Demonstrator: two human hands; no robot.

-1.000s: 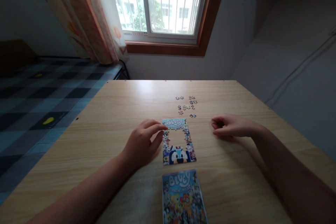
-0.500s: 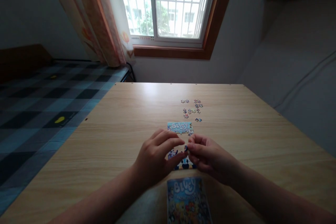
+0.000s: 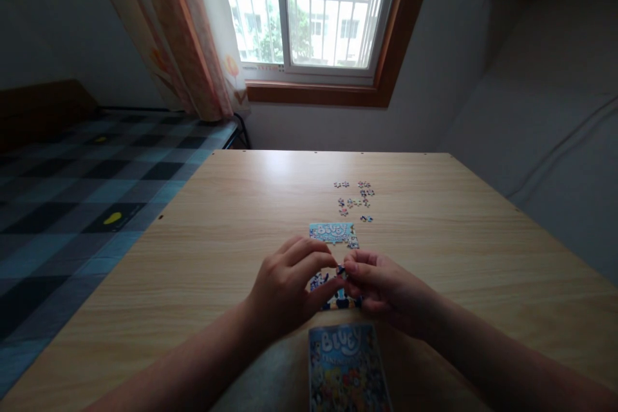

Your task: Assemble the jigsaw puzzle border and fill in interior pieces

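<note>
My right hand [image 3: 389, 286] pinches a small dark puzzle piece [image 3: 340, 269] between thumb and fingertips. Close by on its left is my left hand [image 3: 292, 277], its thumb and index finger apart at the piece's edge; whether they touch it I cannot tell. Under and behind the hands lies a partly joined jigsaw puzzle [image 3: 331, 231], with a light blue lettered top strip. Its lower part [image 3: 342, 303] shows dark blue and orange, and my fingers cover much of the middle.
Several loose puzzle pieces [image 3: 357, 203] are scattered beyond the jigsaw on the wooden table [image 3: 232, 219]. Nearest me lies a picture box or card [image 3: 347, 367] lettered "Bluey". A bed with a checked cover [image 3: 72, 187] stands at the left, a window [image 3: 328, 13] ahead.
The piece in my right fingertips has turned slightly and shifted a little. My left fingertips have drawn back slightly to the left; the things on the table lie as before.
</note>
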